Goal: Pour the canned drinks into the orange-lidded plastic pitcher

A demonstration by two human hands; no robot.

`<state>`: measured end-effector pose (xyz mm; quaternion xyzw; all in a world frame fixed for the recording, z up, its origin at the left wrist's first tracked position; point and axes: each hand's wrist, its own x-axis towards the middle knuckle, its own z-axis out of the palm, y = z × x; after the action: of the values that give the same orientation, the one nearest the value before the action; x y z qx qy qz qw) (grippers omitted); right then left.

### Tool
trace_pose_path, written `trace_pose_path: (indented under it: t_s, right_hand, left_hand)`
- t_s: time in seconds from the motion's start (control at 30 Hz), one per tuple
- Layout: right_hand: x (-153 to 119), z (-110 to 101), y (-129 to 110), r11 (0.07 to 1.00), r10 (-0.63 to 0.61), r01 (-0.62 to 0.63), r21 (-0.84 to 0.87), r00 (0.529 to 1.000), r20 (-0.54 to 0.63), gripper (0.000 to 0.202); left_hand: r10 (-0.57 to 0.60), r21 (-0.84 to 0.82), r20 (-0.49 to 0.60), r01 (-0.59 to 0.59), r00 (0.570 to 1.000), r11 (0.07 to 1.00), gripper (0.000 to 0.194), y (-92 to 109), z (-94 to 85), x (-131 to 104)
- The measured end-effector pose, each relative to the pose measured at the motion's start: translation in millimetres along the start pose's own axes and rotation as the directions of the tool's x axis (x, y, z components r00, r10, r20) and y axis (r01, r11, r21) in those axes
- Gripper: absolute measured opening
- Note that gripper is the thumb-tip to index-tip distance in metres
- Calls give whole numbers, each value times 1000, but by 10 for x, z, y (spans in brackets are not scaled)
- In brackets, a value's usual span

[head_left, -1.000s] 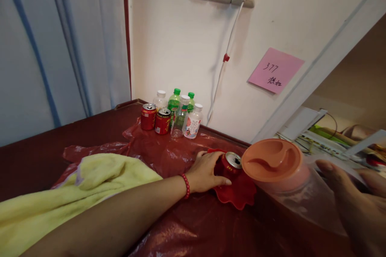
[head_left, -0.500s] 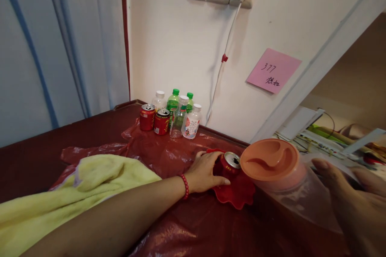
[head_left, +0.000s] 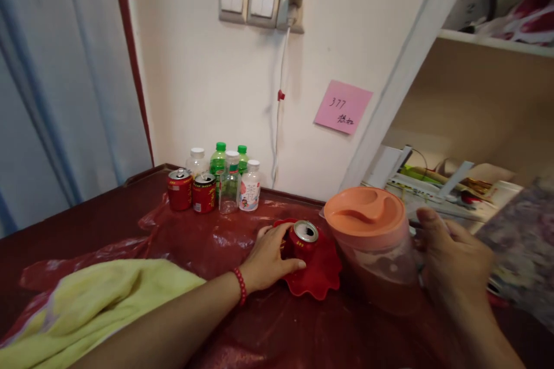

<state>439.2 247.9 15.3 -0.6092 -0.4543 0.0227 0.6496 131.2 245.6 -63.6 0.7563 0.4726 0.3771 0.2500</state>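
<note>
My left hand [head_left: 270, 256], with a red bead bracelet at the wrist, is wrapped round the side of a red drink can [head_left: 303, 242]. The can stands upright, its top opened, on a red wavy-edged dish [head_left: 322, 277]. To the right, my right hand [head_left: 454, 262] grips the handle of a clear plastic pitcher [head_left: 381, 271] with an orange lid [head_left: 364, 211]. The pitcher is close beside the can, its spout side towards it. Whether its base touches the table is hard to tell.
Behind, two more red cans [head_left: 179, 191] stand with several plastic bottles [head_left: 250, 187] against the wall. A yellow towel [head_left: 121, 294] lies at the left on the red plastic sheet [head_left: 208, 236]. A white cable [head_left: 281, 63] hangs from a wall socket; shelves [head_left: 497, 40] rise at the right.
The view has swung to the right, so everything sits further left. My right hand has brought the pitcher more upright. My left hand stays on the can.
</note>
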Motion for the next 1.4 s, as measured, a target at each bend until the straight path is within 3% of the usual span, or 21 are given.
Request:
trace_pose_path:
  t_s: [0.23, 0.47, 0.7, 1.4]
  right_hand:
    - [-15, 137, -27, 983, 85, -65, 174, 990, -112, 72]
    - [-31, 317, 175, 938, 141, -61, 341, 966, -215, 68]
    - [-97, 469, 376, 911, 184, -93, 401, 963, -195, 62]
    - [-77, 547, 704, 820, 365, -206, 534, 907, -212, 48]
  left_hand:
    - [-15, 31, -36, 17, 999, 999, 82, -1, 19, 31]
    - [-75, 0, -90, 76, 993, 997, 78, -16, 30, 63]
    - [-84, -2, -129, 84, 988, 996, 77, -36, -12, 100]
    - [-55, 27, -110, 58, 992, 998, 77, -114, 27, 110]
